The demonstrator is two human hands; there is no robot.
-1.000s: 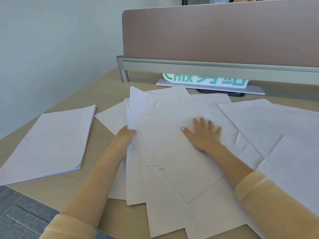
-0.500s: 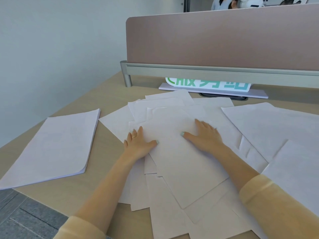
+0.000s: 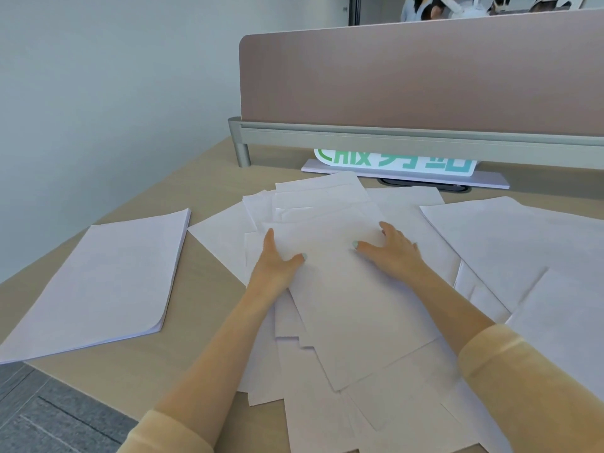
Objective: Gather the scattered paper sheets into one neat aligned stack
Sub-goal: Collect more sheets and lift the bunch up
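Note:
A loose pile of white paper sheets (image 3: 346, 308) lies fanned and overlapping in the middle of the wooden desk (image 3: 202, 191). My left hand (image 3: 276, 263) rests at the pile's left side, fingers straight along the edge of the top sheet and thumb lying on it. My right hand (image 3: 392, 250) lies flat on the upper right part of the same top sheet, fingers spread. More loose sheets (image 3: 523, 243) spread to the right. A tidy aligned stack of paper (image 3: 98, 282) sits apart at the left.
A brown partition screen (image 3: 425, 76) on a grey rail closes off the desk's far side. Under it stands a white sign with green characters (image 3: 395, 161). The desk's left front edge drops to grey floor (image 3: 49, 416). People are partly visible beyond the screen.
My left hand came out from under the pile's left edge onto the top, then slid up along the top sheet's edge. My right hand stayed pressed on it. The raised sheets settled flat.

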